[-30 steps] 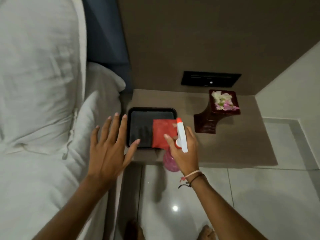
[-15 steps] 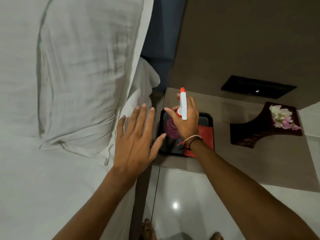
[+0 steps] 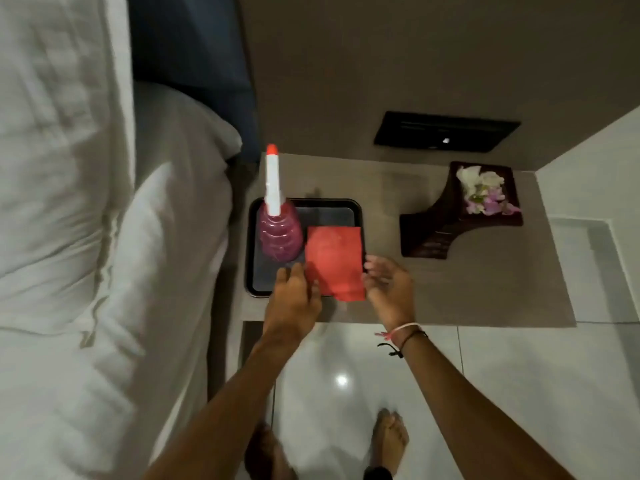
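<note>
Beige bedside tabletop [image 3: 450, 299] filled the middle of the frame, with white bedding [image 3: 69, 202] down the left. A black tray [image 3: 329, 201] sat at the table's near left corner. A pink spray bottle [image 3: 278, 233] stood upright in its left half. The red cloth [image 3: 334, 261] lay flat just beside it, spilling over the tray's near right rim.

The left hand [image 3: 294, 299] lay on the cloth's lower left edge. Blur hid whether its fingers pinched the fabric or only touched it. The right hand [image 3: 391, 289] hovered at the cloth's right edge, fingers loosely curled and holding nothing.

The likely trouble was the bottle — tall, top-heavy and very close to the cloth. A quick lift or sideways drag of the fabric could clip its base and tip it. The tray also sat close to the table's front edge, so a snagged pull could slide it toward the floor.
</note>
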Demonstrator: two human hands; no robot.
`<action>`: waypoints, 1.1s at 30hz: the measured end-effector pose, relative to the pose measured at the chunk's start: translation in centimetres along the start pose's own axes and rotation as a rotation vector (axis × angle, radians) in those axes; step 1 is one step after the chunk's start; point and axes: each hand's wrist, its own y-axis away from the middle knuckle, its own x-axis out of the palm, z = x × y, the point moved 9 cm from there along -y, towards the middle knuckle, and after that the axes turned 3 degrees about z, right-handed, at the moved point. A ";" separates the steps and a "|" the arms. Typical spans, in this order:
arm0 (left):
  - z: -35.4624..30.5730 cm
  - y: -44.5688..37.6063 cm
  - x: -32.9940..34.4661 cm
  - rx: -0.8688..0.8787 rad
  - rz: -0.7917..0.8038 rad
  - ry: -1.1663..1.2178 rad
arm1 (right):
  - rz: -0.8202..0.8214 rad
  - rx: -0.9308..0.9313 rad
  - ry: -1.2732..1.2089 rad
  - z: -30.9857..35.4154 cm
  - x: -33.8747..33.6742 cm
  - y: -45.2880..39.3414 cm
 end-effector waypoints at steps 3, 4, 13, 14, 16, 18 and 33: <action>0.3 -2.1 2.2 -0.145 -0.023 0.108 | 0.118 0.038 0.065 -1.9 0.8 -0.9; 0.5 -2.7 2.5 -0.178 -0.036 0.116 | 0.153 0.047 0.059 -2.3 1.1 -1.2; 0.5 -4.6 3.9 -0.468 -0.181 0.698 | 0.287 0.210 -0.245 -4.5 0.7 -2.4; 0.0 -4.2 4.4 -0.439 -0.165 0.816 | 0.255 0.221 -0.282 -4.5 0.0 -2.3; -1.9 -3.1 5.4 -0.334 -0.061 0.988 | 0.176 0.266 -0.418 -5.0 -1.8 -1.5; -4.2 -1.1 6.2 -0.235 0.090 1.008 | 0.251 0.383 -0.716 -5.8 -2.3 0.2; -29.8 1.5 2.6 0.733 -0.181 -0.570 | 0.327 0.503 -1.447 -9.3 -9.0 7.2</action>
